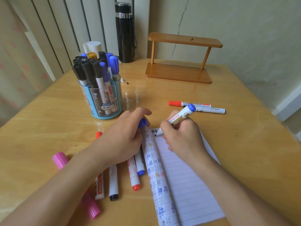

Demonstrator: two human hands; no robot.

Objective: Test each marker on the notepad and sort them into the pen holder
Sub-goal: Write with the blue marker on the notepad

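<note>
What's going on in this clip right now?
A person is testing a blue marker: the right hand presses its tip to the top of the notepad, while the left hand holds the blue cap at the pad's left edge. The pen holder holds many markers. Several loose markers lie left of the notepad, and two more lie beyond it.

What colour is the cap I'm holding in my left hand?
Blue; the cap pinched in the left hand shows clearly in the head view.

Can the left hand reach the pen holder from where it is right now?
Probably yes: the pen holder stands just beyond the left hand, with bare table between them. But its fingers hold a blue cap.
</note>
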